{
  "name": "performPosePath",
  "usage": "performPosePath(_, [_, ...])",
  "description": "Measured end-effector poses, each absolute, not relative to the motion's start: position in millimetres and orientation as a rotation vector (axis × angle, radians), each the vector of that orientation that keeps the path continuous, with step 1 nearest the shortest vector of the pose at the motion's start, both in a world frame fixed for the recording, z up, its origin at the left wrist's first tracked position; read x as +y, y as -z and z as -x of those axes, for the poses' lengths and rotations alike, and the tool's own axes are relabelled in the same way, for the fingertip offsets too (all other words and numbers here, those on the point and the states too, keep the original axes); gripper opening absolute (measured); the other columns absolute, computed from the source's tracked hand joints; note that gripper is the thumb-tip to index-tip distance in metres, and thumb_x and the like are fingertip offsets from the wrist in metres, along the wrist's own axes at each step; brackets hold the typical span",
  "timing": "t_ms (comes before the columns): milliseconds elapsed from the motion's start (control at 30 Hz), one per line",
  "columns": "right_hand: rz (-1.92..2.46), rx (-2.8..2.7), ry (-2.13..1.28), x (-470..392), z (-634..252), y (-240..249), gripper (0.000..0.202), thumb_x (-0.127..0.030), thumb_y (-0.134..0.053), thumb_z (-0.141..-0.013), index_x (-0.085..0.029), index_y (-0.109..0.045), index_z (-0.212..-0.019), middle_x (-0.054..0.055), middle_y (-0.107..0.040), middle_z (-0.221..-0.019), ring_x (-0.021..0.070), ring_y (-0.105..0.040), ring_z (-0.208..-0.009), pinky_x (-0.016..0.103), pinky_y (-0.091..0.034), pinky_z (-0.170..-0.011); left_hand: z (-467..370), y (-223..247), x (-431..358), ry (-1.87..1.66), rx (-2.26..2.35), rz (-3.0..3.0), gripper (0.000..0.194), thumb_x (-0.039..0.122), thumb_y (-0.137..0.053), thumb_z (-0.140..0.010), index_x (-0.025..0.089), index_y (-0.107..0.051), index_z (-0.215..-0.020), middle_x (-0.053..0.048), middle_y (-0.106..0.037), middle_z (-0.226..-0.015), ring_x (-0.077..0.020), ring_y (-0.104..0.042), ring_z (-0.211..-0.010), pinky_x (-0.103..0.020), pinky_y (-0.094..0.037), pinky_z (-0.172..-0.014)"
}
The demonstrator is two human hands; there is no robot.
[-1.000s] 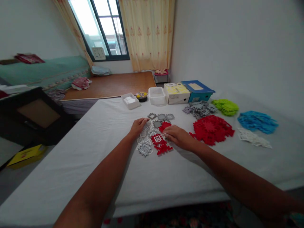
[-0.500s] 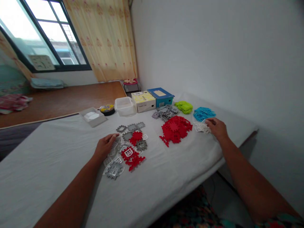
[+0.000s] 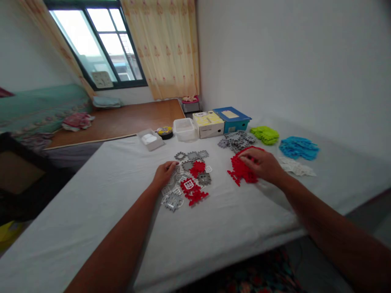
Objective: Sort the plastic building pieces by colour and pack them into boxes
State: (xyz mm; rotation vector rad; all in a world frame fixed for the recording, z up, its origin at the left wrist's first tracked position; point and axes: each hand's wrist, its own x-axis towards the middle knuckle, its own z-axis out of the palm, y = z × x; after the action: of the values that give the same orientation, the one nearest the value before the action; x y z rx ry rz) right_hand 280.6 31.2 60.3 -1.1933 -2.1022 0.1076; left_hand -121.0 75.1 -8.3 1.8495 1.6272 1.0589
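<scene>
My left hand (image 3: 165,175) rests at the left edge of a mixed pile of flat interlocking plastic pieces. Its fingers are pressed together; whatever they may hold is hidden. In that pile lie red pieces (image 3: 198,167), grey pieces (image 3: 204,178) and white window-shaped frames (image 3: 189,184). My right hand (image 3: 259,162) hovers over a heap of red notched pieces (image 3: 244,171) and covers part of it. Its fingers are loosely bent with thumb and forefinger apart, and no piece shows between them. To its right are white pieces (image 3: 297,167), sorted in a heap.
Behind stand heaps of grey (image 3: 237,140), lime green (image 3: 265,135) and blue pieces (image 3: 298,147). Along the back are a blue box (image 3: 232,118), a yellow-white box (image 3: 208,124), a clear tub (image 3: 185,130), a round black tin (image 3: 165,132) and a white tray (image 3: 150,140).
My right hand has moved left from the white heap to above the red heap. My left hand stays by the mixed pile. The view has turned left.
</scene>
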Motion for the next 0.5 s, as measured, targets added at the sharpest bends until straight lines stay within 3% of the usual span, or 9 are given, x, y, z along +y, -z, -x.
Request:
performPosePath(167, [0.786, -2.592, -0.217, 37.6, -176.8, -49.5, 0.023, -0.02, -0.053, -0.092, -0.02, -0.066, -0.111, 0.008, -0.069, -0.109, 0.0205, -0.061, -0.101, 0.035, -0.047, -0.09, 122.9, 16.2, 75.5, -1.105, 1.561, -1.885, 0.041, 0.05, -0.052, -0.085, 0.018, -0.074, -0.099, -0.007, -0.075, -0.1, -0.0244, -0.066, -0.097, -0.037, -0.05, -0.091])
performPosePath(300, [0.947, -2.589, -0.167, 67.2, -138.8, -20.4, 0.033, -0.027, -0.058, -0.091, -0.019, -0.062, -0.123, 0.013, -0.062, -0.127, 0.0248, -0.055, -0.114, 0.041, -0.041, -0.098, 124.9, 21.4, 76.3, -1.025, 1.6, -2.054, 0.033, 0.039, -0.053, -0.087, 0.02, -0.072, -0.106, -0.007, -0.073, -0.105, -0.0234, -0.066, -0.098, -0.039, -0.05, -0.093])
performPosePath(433, [0.994, -2.479, -0.318, 85.1, -137.0, 5.8, 0.034, -0.03, -0.06, -0.09, -0.017, -0.064, -0.121, 0.011, -0.065, -0.123, 0.0242, -0.057, -0.109, 0.038, -0.042, -0.096, 123.2, 22.5, 75.9, -0.961, 1.431, -2.298, 0.044, 0.04, -0.058, -0.088, 0.024, -0.061, -0.128, -0.009, -0.063, -0.129, -0.0253, -0.056, -0.121, -0.042, -0.042, -0.106])
performPosePath(500, [0.973, -2.431, -0.396, 84.7, -141.4, 12.3, 0.032, -0.03, -0.06, -0.09, -0.019, -0.065, -0.12, 0.009, -0.067, -0.12, 0.0229, -0.059, -0.104, 0.036, -0.043, -0.092, 121.5, 22.7, 75.5, -0.893, 1.335, -2.407, 0.045, 0.041, -0.064, -0.084, 0.027, -0.062, -0.128, -0.008, -0.058, -0.136, -0.0265, -0.05, -0.128, -0.044, -0.038, -0.111])
